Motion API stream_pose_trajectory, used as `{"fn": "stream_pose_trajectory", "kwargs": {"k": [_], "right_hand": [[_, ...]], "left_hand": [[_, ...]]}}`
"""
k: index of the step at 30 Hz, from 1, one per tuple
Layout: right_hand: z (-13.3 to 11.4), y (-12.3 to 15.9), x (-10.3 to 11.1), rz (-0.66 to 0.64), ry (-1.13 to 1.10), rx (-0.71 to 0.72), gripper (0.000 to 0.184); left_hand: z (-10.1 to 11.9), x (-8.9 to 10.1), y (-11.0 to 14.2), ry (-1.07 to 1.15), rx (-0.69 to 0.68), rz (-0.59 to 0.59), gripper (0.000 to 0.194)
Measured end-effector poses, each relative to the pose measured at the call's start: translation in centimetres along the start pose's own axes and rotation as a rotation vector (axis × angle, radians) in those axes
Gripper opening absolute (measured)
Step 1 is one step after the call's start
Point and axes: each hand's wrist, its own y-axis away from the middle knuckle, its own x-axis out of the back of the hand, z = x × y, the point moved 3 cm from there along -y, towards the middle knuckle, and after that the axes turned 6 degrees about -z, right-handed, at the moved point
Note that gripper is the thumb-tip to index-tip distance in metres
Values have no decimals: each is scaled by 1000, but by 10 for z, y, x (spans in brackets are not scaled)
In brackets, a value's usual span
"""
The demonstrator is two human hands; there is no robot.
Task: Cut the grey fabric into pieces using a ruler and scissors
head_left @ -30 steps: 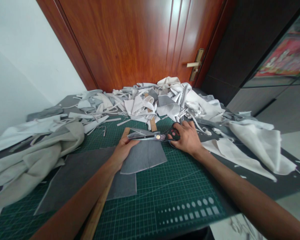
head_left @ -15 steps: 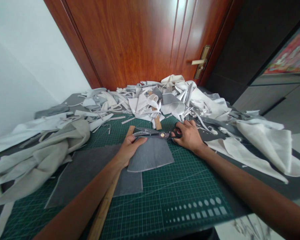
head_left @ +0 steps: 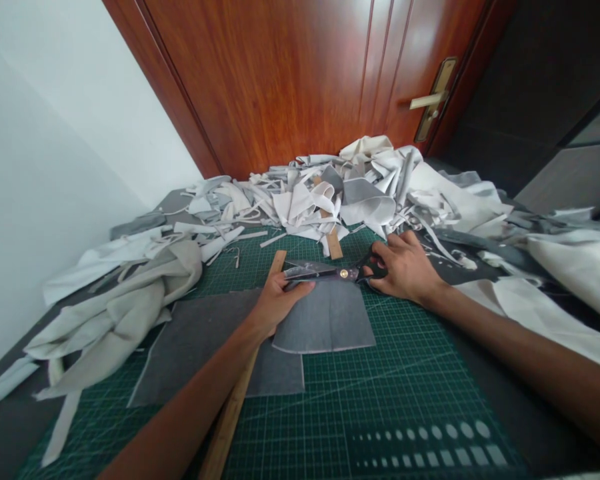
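Observation:
My right hand [head_left: 405, 270] grips the handles of black scissors [head_left: 344, 274], whose blades point left. The blades lie along the top edge of a small grey fabric piece [head_left: 325, 320]. My left hand [head_left: 277, 303] pinches that piece near its upper left corner, close to the blade tips. Beneath my left hand, a long wooden ruler [head_left: 234, 410] runs toward the front edge. A larger grey fabric piece [head_left: 195, 340] lies flat under the ruler and partly under the small piece, with my left forearm hiding part of it.
A green cutting mat [head_left: 380, 387] covers the table's middle. Heaped fabric scraps [head_left: 300, 207] line the back against a wooden door [head_left: 280, 80], with another wooden strip [head_left: 335, 245] poking out. Crumpled beige cloth [head_left: 130, 300] lies left, and pale cloth [head_left: 530, 307] lies right.
The whole view has shifted, so everything sits further right in the picture. Both hands, the scissors and the small fabric piece keep nearly the same places relative to one another.

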Motion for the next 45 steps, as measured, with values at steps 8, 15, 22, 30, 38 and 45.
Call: {"fn": "stream_pose_trajectory", "kwargs": {"k": [8,15,22,30,38,45], "right_hand": [[6,4,1,-24,-4,-21,20],[7,6,3,-3,24,10,16],[12,6,2,-7,34,-19,14],[14,6,-1,10,9,-19,14],[13,6,1,-1,32,-1,15],[12,4,6,-74,74,16,18]], "left_hand": [[4,-4,1,-36,14,-73,27],[5,-5,0,-31,3,-116,33],[5,-4,-2,-18,28,-98,35],[4,-4,-4,5,22,-107,32],[1,-5,-6,20,-18,-188,30],[1,-6,-4,23,-15,-224,42]]}}
